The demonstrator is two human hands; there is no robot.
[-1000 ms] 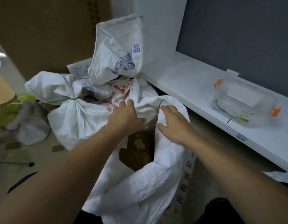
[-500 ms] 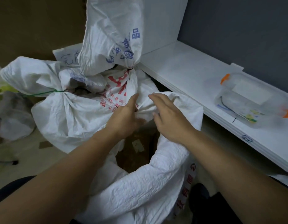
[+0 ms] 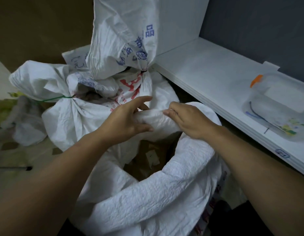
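A large white woven sack (image 3: 156, 198) stands open in front of me, its top rolled down into a thick rim. Brown cardboard pieces (image 3: 151, 155) lie inside it. My left hand (image 3: 125, 120) grips the far part of the rim, thumb under and fingers over the bunched fabric. My right hand (image 3: 187, 120) holds the same stretch of rim from the right, its fingers curled over the fabric. The two hands are close together with a short roll of sack cloth between them.
Behind the open sack stand two tied white sacks, one (image 3: 66, 114) bound with a green tie, the other (image 3: 125, 40) with blue print. A white shelf (image 3: 207, 77) runs along the right and carries a clear plastic box (image 3: 275, 104) with orange clips.
Both hands have moved from apart on the rim to close together at its far side and now bunch the fabric between them. The view has shifted slightly to the left.
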